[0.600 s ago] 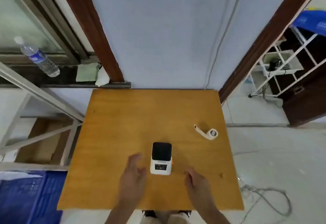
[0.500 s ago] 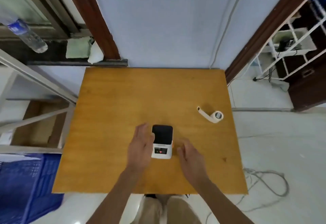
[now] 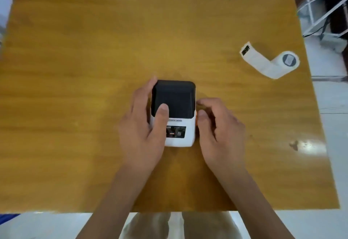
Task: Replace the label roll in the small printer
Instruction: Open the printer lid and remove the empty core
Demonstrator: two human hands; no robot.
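The white printer, black lid closed, sits at frame centre. The left hand now grips it; the right hand's curled fingers have reached its right side. The label roll lies upper right.

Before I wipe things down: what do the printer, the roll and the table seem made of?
Printer: likely plastic, smooth white body, matte black lid. Label roll: white paper, its loose tail lying flat. Table: wood or wood-look laminate, grain showing, glossy where light glares.
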